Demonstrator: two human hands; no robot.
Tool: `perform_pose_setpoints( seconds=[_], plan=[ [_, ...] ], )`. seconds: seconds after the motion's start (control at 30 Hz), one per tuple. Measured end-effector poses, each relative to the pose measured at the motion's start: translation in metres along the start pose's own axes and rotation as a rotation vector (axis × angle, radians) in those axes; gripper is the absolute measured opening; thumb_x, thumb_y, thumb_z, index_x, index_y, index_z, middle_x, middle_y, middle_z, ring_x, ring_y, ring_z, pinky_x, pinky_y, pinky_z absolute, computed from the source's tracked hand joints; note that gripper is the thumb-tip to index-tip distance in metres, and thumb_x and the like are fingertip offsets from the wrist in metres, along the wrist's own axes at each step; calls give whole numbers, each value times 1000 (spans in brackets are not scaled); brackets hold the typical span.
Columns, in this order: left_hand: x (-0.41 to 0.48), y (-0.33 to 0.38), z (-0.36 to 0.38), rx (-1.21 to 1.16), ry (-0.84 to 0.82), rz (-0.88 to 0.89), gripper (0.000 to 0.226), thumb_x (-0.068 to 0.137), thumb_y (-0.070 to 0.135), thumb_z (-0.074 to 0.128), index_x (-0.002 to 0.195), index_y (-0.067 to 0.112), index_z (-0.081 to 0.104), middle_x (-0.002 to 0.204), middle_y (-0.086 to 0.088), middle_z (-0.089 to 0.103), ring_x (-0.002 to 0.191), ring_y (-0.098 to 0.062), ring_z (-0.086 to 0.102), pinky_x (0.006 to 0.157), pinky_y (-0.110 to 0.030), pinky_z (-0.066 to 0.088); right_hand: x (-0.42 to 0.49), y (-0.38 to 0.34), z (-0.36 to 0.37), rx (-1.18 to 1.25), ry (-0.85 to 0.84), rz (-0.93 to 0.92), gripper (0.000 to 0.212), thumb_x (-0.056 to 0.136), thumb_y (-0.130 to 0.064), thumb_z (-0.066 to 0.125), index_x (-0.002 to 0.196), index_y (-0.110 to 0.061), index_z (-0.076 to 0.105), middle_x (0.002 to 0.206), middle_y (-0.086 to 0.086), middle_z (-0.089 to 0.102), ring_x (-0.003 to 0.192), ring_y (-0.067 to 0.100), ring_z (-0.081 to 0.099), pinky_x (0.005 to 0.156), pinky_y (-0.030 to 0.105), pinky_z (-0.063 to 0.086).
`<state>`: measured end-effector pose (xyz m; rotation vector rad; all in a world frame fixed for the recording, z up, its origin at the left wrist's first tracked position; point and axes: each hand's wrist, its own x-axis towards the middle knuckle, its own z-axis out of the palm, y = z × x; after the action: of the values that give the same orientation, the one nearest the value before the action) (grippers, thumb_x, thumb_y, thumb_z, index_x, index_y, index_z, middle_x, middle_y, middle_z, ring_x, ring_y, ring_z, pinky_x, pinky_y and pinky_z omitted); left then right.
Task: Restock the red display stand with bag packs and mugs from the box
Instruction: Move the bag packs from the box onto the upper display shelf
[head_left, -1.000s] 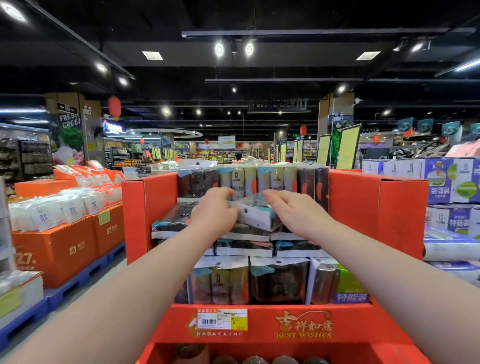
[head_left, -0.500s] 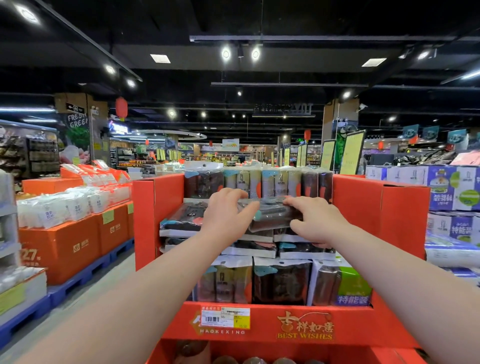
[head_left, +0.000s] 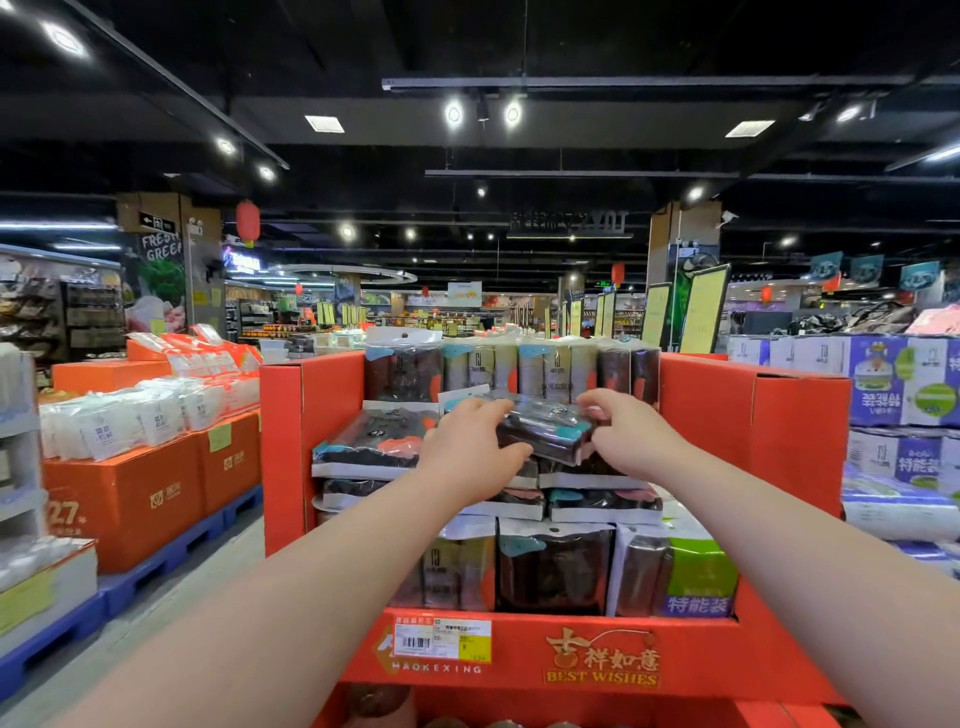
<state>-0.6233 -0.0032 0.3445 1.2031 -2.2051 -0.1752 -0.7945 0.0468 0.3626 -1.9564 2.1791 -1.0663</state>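
The red display stand (head_left: 748, 415) fills the middle of the view, its top tier packed with dark bag packs. One flat dark bag pack (head_left: 540, 431) with a teal corner lies on top of the middle stack. My left hand (head_left: 470, 452) grips its left end and my right hand (head_left: 626, 436) grips its right end, fingers curled over the edges. More packs stand upright in a row at the back (head_left: 519, 369) and along the front (head_left: 556, 566). Round dark tops, perhaps mugs (head_left: 374, 701), show on the lower tier at the bottom edge.
Orange cartons (head_left: 130, 499) topped with white packets sit on blue pallets to the left, across a narrow floor strip. Purple and white boxed goods (head_left: 904, 384) are stacked to the right of the stand. A green-labelled pack (head_left: 701, 577) stands at the front right corner.
Both hands have moved the bag pack further back and slightly up on the middle stack, and it now lies flatter. The hands keep holding its two ends.
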Motion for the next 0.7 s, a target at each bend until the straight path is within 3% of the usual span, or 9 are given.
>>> perform_pose_setpoints(
  seconds=[0.07, 0.17, 0.27, 0.37, 0.43, 0.57, 0.7],
  plan=[
    [0, 1, -2, 8, -16, -8, 68, 86, 57, 53, 145, 29, 32, 151, 2, 31, 136, -23, 33, 112, -47, 28, 0, 5, 4, -92, -33, -7, 52, 85, -10, 49, 135, -24, 47, 141, 3, 47, 129, 24, 43, 106, 36, 39],
    [4, -5, -6, -41, -62, -37, 79, 78, 67, 55, 144, 29, 34, 151, 3, 32, 138, -22, 32, 113, -49, 26, -1, 4, 5, -196, 4, -49, 52, 81, -25, 53, 133, -29, 47, 130, 2, 46, 125, 26, 42, 103, 41, 40],
    [3, -14, -8, -125, -43, -43, 74, 79, 59, 59, 142, 27, 36, 150, 3, 32, 135, -20, 34, 111, -47, 30, -1, 6, 2, -126, 2, -52, 50, 81, -29, 55, 131, -26, 50, 125, 2, 45, 120, 24, 44, 99, 38, 41],
    [2, -12, -8, -190, -4, -30, 45, 89, 29, 53, 134, 30, 46, 139, -1, 46, 103, -19, 58, 90, -39, 50, 2, 7, 6, -112, 20, -105, 41, 83, -33, 57, 122, -23, 57, 119, 0, 45, 115, 21, 47, 94, 34, 42],
    [4, -10, -7, -198, -18, -51, 44, 90, 21, 48, 133, 30, 48, 135, -5, 50, 83, -19, 61, 75, -33, 54, 3, 6, 11, -75, 20, -117, 39, 85, -35, 60, 121, -22, 56, 125, 1, 48, 115, 19, 47, 93, 31, 40],
    [7, -13, -1, -141, -51, -42, 55, 86, 41, 61, 136, 29, 41, 141, 0, 46, 119, -19, 50, 92, -34, 47, 4, 8, 15, -36, 13, -100, 40, 87, -41, 61, 123, -26, 53, 130, 0, 56, 117, 20, 52, 88, 31, 42],
    [14, -15, 4, -76, -9, -71, 53, 87, 43, 62, 133, 28, 41, 137, -2, 50, 122, -22, 49, 94, -36, 46, 4, 8, 16, -22, 16, -106, 43, 88, -42, 61, 126, -26, 52, 129, 0, 57, 112, 19, 54, 87, 31, 43]
  ],
)
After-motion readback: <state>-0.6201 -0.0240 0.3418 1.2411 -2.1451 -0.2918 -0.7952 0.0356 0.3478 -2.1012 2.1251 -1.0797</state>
